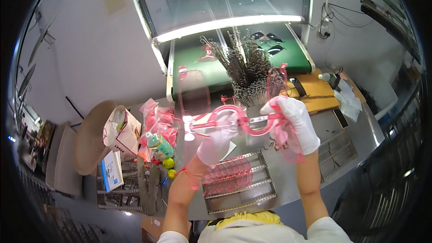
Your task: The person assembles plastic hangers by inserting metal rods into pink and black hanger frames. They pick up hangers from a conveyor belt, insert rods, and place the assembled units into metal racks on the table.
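Holding a clear pink eyeglass frame (244, 123) above the metal desk (283, 182) are two gloved hands. The right hand (298, 123) has its fingers pinched closed on the frame's right side; the left hand (216, 144) is partly hidden behind pink plastic, so how tightly its fingers close cannot be told. The frame looks light, smooth and slightly springy, probably slippery under gloves and fragile at its slender arms; the bridge or thick rim seems the safest hold.

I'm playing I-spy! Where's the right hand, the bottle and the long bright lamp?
Right hand (298, 125): head view, middle of its white glove.
Bottle (161, 145): head view, its body.
Lamp (238, 21): head view, middle of its glowing tube.
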`<action>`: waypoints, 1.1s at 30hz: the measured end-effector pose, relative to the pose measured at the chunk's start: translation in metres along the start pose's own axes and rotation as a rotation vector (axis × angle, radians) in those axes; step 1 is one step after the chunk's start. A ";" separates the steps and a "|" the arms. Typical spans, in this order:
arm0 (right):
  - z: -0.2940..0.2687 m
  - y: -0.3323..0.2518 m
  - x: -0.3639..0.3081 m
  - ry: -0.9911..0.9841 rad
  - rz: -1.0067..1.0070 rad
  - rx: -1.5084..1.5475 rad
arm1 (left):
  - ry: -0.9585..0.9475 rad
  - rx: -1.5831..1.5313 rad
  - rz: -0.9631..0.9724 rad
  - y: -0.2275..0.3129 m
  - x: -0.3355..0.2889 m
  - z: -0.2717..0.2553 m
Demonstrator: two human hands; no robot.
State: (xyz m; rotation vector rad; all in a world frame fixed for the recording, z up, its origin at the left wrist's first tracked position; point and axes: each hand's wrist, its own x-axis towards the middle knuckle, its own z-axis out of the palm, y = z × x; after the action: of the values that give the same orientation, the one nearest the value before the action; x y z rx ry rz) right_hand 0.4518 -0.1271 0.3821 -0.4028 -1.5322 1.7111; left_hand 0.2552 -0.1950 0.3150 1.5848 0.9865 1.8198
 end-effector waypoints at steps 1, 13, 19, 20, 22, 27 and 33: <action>-0.006 0.003 -0.002 0.000 0.015 0.075 | -0.028 -0.136 -0.063 0.004 0.004 0.005; -0.043 0.148 -0.049 0.009 -0.190 -0.489 | 0.239 -0.655 -0.798 -0.045 -0.111 0.019; -0.098 0.286 -0.072 0.250 0.715 -0.381 | 0.630 1.021 -0.464 -0.022 -0.207 -0.034; -0.105 0.309 -0.076 0.142 0.720 -0.468 | 0.681 1.257 -0.362 -0.012 -0.216 -0.056; -0.111 0.323 -0.072 -0.004 0.710 -0.730 | 0.753 1.463 -0.283 0.021 -0.223 -0.111; -0.084 0.301 -0.042 -0.251 0.673 -1.234 | 0.281 2.581 -0.046 0.153 -0.227 -0.317; -0.077 0.315 -0.044 -0.262 0.590 -1.226 | 0.784 2.364 -0.728 0.294 -0.216 -0.567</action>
State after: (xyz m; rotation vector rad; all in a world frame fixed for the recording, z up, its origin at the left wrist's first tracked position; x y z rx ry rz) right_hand 0.4260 -0.0928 0.0573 -1.3819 -2.7463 0.9824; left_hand -0.2433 -0.6418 0.3952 0.4001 3.8693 -0.1640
